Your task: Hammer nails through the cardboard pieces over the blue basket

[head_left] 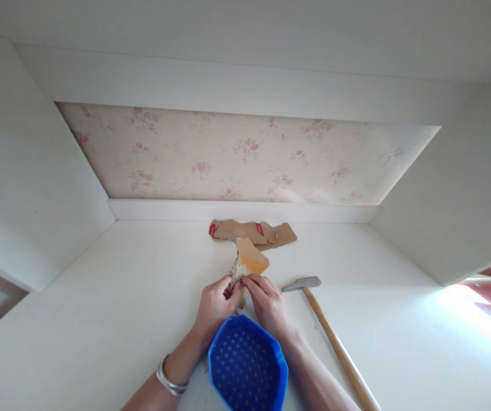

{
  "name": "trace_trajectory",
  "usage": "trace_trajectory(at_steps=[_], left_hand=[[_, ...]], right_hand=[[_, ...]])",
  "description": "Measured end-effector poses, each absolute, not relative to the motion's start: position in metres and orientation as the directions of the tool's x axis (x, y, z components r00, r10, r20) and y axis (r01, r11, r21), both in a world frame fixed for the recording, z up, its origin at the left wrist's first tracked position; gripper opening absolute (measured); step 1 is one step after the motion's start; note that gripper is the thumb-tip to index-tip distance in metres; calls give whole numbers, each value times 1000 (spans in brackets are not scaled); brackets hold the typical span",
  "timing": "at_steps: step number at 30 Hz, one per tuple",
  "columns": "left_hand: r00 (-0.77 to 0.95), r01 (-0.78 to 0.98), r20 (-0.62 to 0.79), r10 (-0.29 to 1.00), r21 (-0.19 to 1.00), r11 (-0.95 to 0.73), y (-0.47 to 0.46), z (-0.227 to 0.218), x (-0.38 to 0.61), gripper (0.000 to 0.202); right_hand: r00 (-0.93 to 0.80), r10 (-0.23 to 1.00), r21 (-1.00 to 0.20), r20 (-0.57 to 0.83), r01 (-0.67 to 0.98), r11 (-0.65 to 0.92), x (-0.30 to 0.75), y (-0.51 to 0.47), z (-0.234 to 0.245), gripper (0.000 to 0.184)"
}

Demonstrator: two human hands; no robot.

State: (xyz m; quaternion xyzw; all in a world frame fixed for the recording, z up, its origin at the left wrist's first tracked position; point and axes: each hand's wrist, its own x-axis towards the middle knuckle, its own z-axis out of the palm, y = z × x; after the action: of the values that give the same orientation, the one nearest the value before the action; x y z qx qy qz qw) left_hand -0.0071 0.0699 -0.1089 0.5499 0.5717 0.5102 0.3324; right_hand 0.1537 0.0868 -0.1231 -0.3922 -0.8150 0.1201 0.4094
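Note:
My left hand (216, 306) and my right hand (266, 302) meet over a small torn cardboard box (249, 261) on the white surface (112, 297). The fingers of both hands are pinched on its near end, where thin dark nails or pins seem to stick out. A blue perforated plastic basket (248, 365) sits just in front of my wrists, between my forearms. Silver bangles (169, 381) ring my left wrist.
A hammer with a grey head (302, 283) and long wooden handle (337, 345) lies to the right of my right hand. A flat torn cardboard strip (254, 233) lies against the back edge. Floral wallpaper (245, 154) backs the white alcove; white walls close in on both sides.

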Motion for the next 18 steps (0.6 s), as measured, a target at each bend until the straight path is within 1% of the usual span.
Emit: trace_trajectory(at_steps=[5,9,12,15,18], left_hand=[[-263,285,174,949,954,-96,72,-114,-10,22],[-375,226,150,915,972,-66,79,-114,-23,23],[-415,142,120,902,988,-66,84,-113,-30,29],[-396,26,76,915,997,-72,87,-113,-31,36],[-349,-109,27,937,992,-70,88,-114,-28,36]], right_hand=[[-360,699,-455,618,561,691,156,81,-120,41],[-276,713,-459,644,607,649,157,81,-121,44],[-228,752,-468,618,663,585,157,89,-127,42],[-249,787,-455,565,701,549,156,97,-134,38],[-284,806,-442,518,719,537,155,100,-136,34]])
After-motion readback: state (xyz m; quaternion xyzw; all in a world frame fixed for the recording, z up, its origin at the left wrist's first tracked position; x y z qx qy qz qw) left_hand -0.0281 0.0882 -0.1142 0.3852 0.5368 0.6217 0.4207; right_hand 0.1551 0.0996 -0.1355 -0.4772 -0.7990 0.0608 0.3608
